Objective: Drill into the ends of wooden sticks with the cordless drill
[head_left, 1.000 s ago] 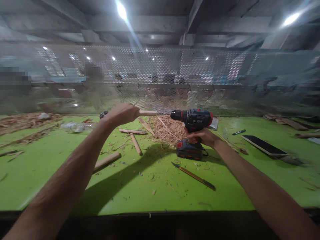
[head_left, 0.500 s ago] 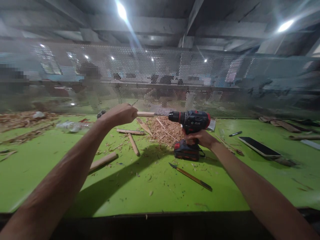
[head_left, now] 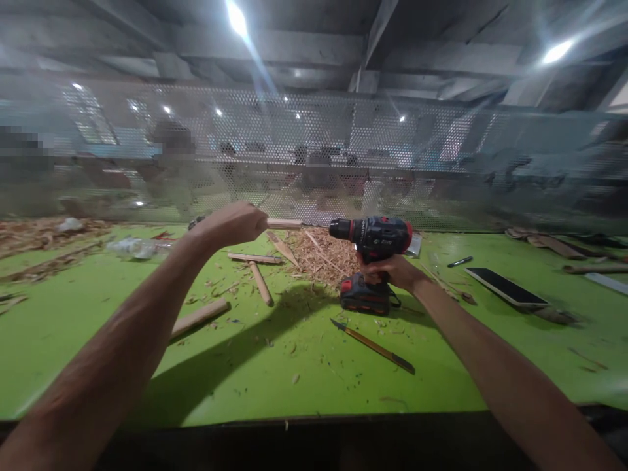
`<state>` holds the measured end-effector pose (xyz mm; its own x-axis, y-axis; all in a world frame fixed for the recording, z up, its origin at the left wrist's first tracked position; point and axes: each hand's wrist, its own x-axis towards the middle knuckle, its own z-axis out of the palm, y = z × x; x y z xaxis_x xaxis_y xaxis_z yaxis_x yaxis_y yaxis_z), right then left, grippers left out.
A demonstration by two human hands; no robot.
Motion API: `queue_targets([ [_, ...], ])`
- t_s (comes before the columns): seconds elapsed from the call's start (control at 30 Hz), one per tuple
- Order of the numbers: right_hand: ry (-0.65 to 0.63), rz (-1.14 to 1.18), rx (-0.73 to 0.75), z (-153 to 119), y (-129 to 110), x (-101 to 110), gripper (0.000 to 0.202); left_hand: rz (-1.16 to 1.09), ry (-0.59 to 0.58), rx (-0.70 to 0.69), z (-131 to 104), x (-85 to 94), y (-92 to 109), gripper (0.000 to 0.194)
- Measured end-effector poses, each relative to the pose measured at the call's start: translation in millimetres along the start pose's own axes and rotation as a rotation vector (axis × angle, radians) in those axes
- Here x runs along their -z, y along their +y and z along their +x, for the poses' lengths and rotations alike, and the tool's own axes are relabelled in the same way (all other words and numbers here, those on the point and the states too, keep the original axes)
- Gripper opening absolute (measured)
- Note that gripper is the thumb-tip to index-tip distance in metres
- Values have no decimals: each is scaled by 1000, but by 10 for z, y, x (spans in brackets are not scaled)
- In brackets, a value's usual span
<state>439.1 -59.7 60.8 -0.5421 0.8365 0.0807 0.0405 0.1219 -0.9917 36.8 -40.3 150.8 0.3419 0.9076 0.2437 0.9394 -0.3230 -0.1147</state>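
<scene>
- Two bare hands are raised over a green table (head_left: 304, 386), with a perforated metal screen (head_left: 314, 157) seen behind it.
- A short wooden dowel (head_left: 284, 224) is gripped in the closed left hand (head_left: 235, 222); it is held level above the table, its free end pointed towards the drill.
- A dark cordless drill (head_left: 377, 237) with red trim is clasped by the handle in the right hand (head_left: 392, 269), the fingers being wrapped fully around it.
- The chuck of the drill is aimed left at the dowel's end; a thin bit seems to bridge the small gap, but contact cannot be told.
- The drill's battery base (head_left: 366, 296) is kept just above or on the table surface.
- A heap of wood shavings (head_left: 324, 255) is spread behind the drill.
- Several loose wooden sticks (head_left: 260, 282) are scattered beneath the left hand.
- A slim utility knife (head_left: 373, 345) is laid in front of the drill.
- A phone (head_left: 505, 288) and a pen (head_left: 460, 261) are placed well to the right.
</scene>
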Motion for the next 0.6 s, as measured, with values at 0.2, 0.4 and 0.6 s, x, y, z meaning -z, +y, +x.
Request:
queue_targets([
  [0.2,-5,-14,-5,-6,13,10,37,-3,19,2,-24,11,60,35],
  [0.4,-19,32,5,-12,4,5,38,-45,13,25,-17,16,57,32],
  [0.6,-18,-3,10,9,44,38,35,-21,21,-10,-28,-3,47,37],
])
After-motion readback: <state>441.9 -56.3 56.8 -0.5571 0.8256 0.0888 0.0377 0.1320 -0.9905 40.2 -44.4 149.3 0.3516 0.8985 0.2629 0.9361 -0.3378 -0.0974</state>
